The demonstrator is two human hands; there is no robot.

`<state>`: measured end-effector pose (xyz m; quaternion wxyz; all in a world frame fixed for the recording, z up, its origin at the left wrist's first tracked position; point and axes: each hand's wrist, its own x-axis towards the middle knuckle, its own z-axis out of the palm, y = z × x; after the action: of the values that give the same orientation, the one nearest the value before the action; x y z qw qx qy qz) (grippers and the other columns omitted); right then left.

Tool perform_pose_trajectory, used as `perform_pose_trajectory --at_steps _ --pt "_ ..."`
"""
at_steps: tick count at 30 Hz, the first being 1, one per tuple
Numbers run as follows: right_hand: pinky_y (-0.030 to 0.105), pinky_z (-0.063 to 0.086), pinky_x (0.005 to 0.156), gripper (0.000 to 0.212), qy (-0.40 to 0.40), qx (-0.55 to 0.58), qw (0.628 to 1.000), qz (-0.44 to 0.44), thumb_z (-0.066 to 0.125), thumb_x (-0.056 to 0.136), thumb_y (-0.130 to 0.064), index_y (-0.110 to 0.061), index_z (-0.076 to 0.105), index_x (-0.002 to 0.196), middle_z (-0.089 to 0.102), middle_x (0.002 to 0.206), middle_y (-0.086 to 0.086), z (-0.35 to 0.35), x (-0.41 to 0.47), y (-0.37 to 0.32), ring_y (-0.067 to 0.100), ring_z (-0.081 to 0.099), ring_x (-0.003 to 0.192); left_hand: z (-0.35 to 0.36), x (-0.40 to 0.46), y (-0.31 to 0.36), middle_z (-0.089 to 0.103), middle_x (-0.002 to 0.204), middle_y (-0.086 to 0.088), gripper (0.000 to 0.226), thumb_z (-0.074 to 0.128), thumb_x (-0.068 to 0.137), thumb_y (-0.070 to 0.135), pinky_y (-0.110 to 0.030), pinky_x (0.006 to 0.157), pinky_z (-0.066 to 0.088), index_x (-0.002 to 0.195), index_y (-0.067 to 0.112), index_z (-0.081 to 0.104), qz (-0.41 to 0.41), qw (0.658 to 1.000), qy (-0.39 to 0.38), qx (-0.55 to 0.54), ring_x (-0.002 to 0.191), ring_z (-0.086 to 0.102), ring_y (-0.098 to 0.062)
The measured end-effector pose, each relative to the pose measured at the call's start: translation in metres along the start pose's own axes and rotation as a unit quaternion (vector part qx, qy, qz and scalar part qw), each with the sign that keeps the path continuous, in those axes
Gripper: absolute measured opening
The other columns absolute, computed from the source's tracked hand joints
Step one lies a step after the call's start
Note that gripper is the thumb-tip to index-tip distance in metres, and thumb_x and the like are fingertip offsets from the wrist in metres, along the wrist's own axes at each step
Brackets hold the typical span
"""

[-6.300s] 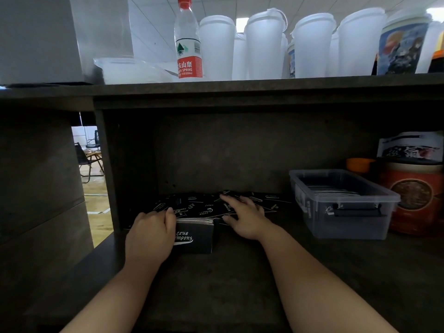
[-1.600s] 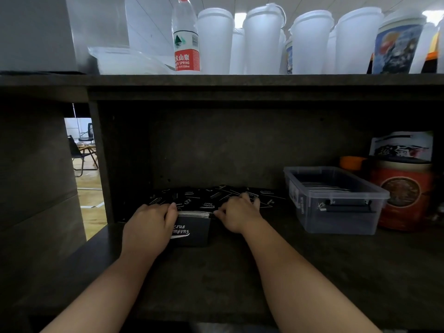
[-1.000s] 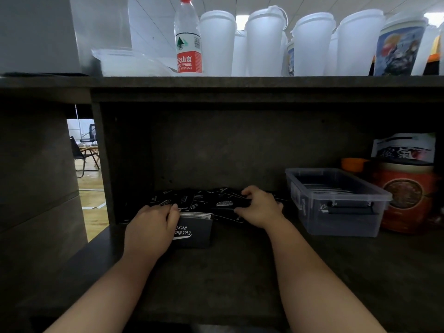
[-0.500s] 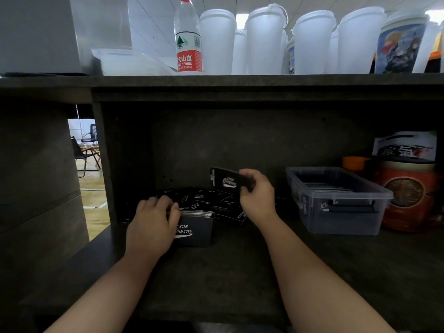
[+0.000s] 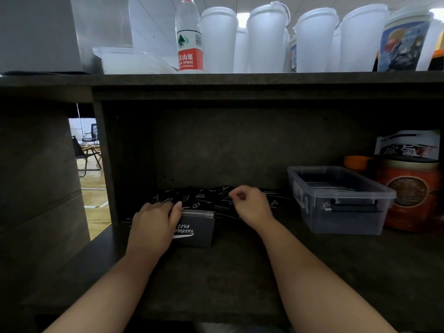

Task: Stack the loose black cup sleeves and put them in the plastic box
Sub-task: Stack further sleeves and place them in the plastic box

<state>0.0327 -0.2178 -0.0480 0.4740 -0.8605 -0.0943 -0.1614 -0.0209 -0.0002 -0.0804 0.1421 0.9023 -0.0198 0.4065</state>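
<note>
A neat stack of black cup sleeves (image 5: 195, 230) printed "CLUB CAMPING" lies on the lower shelf. My left hand (image 5: 153, 224) grips its left end, with the fingers curled over the top edge. Several loose black sleeves (image 5: 206, 197) are spread out behind the stack. My right hand (image 5: 252, 207) hovers just over them with its fingers curled, and I see nothing held in it. The clear plastic box (image 5: 348, 227) stands to the right, apart from both hands, with some flat sleeves (image 5: 329, 188) inside.
A red canister (image 5: 408, 195) and an orange lid (image 5: 355, 161) stand right of the box. The upper shelf board (image 5: 240, 79) hangs low overhead, carrying a water bottle (image 5: 189, 37) and white cups (image 5: 266, 39). A vertical panel (image 5: 103, 164) closes the left side.
Half a second ago my right hand held one sleeve up above the pile. That sleeve is no longer in it, and the hand has dropped back down over the loose sleeves. My left hand stays put.
</note>
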Motion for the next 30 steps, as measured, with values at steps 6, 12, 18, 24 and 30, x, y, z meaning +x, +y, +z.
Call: perform_pose_trajectory --at_steps 6,12,18,24,30 --pt "0.046 0.027 0.109 0.066 -0.096 -0.209 0.971 0.07 0.067 0.083 -0.052 -0.033 0.041 0.14 0.046 0.142 -0.001 -0.003 -0.002 0.016 0.025 0.036 0.135 -0.008 -0.001 0.003 0.058 0.059 -0.012 0.005 0.065 0.084 0.007 -0.03 0.051 0.034 0.085 0.003 0.068 0.048 0.99 0.005 0.136 0.054 0.054 -0.033" --pt "0.045 0.022 0.107 0.061 -0.077 -0.183 0.979 0.042 0.072 0.08 -0.046 -0.035 0.046 0.133 0.056 0.128 -0.009 -0.006 -0.004 0.012 0.018 0.044 0.128 -0.003 0.001 -0.001 0.057 0.057 -0.009 0.008 0.062 0.087 0.01 -0.028 0.052 0.03 0.082 0.004 0.067 0.048 0.988 0.013 0.149 0.053 0.053 -0.031" --pt "0.05 0.026 0.107 0.06 -0.021 -0.23 0.972 0.039 0.074 0.079 -0.029 -0.033 0.042 0.13 0.043 0.131 0.003 -0.011 -0.003 0.007 0.025 0.037 0.129 -0.004 0.001 0.002 0.055 0.053 -0.008 0.018 0.061 0.088 0.011 -0.03 0.049 0.034 0.071 0.005 0.063 0.048 0.99 0.021 0.132 0.05 0.052 -0.032" --pt "0.028 0.047 0.083 0.05 0.155 -0.076 0.985 0.007 0.065 0.081 0.003 -0.022 0.052 0.123 0.05 0.122 0.007 -0.021 -0.002 0.007 0.022 0.055 0.107 -0.003 0.0 0.003 0.058 0.058 -0.007 0.036 0.047 0.097 0.022 -0.033 0.057 0.039 0.067 0.01 0.061 0.012 0.997 0.029 0.066 0.06 0.054 -0.03" --pt "0.022 0.049 0.082 0.025 0.168 0.059 0.984 -0.015 0.065 0.09 -0.014 -0.028 0.065 0.112 0.057 0.105 -0.013 -0.02 -0.004 -0.005 0.005 0.057 0.098 0.001 0.002 -0.002 0.06 0.068 -0.01 0.041 0.041 0.097 0.029 -0.037 0.06 0.043 0.073 0.007 0.066 -0.011 0.997 0.02 0.069 0.071 0.052 -0.028"
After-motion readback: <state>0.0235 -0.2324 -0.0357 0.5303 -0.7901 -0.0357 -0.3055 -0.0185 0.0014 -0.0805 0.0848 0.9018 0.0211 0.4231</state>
